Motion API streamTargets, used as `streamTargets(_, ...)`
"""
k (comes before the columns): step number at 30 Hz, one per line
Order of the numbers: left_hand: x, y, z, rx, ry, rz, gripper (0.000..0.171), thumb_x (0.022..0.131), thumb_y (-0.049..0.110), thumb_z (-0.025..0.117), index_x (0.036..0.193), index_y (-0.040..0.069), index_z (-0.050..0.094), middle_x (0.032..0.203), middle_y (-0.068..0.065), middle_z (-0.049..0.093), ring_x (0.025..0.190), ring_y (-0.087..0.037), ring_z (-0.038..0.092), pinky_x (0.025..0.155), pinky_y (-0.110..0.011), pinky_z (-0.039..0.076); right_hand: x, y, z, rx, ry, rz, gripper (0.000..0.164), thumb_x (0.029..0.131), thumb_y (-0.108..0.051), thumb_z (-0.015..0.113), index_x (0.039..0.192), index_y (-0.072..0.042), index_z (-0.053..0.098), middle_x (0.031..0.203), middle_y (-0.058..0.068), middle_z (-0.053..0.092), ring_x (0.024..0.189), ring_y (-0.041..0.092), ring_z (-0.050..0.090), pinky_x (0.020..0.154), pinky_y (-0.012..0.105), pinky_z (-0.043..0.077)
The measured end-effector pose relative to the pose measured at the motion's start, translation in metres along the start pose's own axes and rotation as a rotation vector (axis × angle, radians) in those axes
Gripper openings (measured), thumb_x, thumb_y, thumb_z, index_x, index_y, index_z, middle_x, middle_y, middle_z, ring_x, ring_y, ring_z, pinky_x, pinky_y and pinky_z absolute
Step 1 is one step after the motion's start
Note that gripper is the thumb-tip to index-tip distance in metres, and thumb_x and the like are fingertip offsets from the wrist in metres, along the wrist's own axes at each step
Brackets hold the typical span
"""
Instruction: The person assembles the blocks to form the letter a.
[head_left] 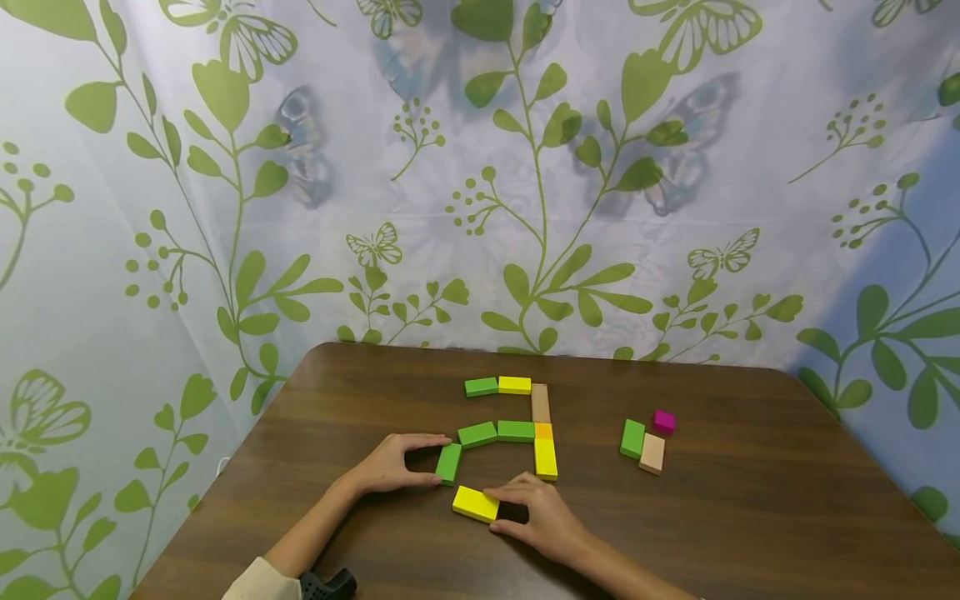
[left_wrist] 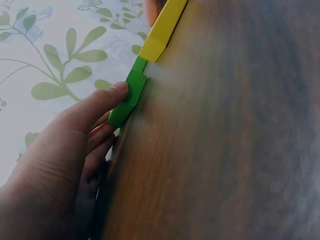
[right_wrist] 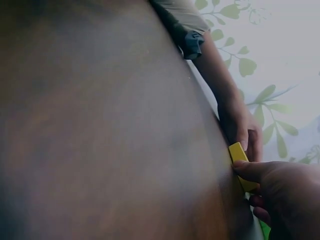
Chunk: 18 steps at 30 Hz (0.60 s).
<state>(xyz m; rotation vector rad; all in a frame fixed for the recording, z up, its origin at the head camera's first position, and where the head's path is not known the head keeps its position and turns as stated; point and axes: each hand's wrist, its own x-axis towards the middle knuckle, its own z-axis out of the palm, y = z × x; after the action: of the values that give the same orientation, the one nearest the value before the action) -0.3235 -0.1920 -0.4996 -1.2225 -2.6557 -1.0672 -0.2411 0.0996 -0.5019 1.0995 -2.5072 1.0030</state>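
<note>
My left hand (head_left: 393,465) holds a green block (head_left: 448,464) by its ends, thumb at the near end and fingertips at the far end. In the left wrist view the thumb presses that green block (left_wrist: 131,92). My right hand (head_left: 543,517) pinches a yellow block (head_left: 475,504) by its right end, just nearer me than the green one. The right wrist view shows the thumb on this yellow block (right_wrist: 238,152). Beyond the hands, two green blocks (head_left: 477,435) (head_left: 516,431) run rightward to an orange block (head_left: 543,431) and another yellow block (head_left: 546,460).
A plain wooden block (head_left: 541,404) continues that right column upward to a far row of a green block (head_left: 482,387) and a yellow block (head_left: 515,385). Farther right on the brown table (head_left: 750,500) lie a green block (head_left: 632,438), a wooden block (head_left: 652,455) and a magenta block (head_left: 664,422).
</note>
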Motion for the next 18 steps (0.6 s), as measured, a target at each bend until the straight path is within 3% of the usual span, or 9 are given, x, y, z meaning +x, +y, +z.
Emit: streamTargets(18,0.0009,-0.0014,0.0010,-0.010,0.009,-0.011,0.063,0.076,0.049,0.070,0.130,0.020,0.056,0.127,0.011,0.054,0.117,-0.012,0.049,0.094,-0.039,0.043,0.0053,0.0038,0.0060,-0.001,0.019,-0.047,0.039,0.081,-0.028,0.071,0.117,-0.013,0.066,0.108,-0.006,0.064,0.099,0.009,0.057,0.082,0.028,0.050)
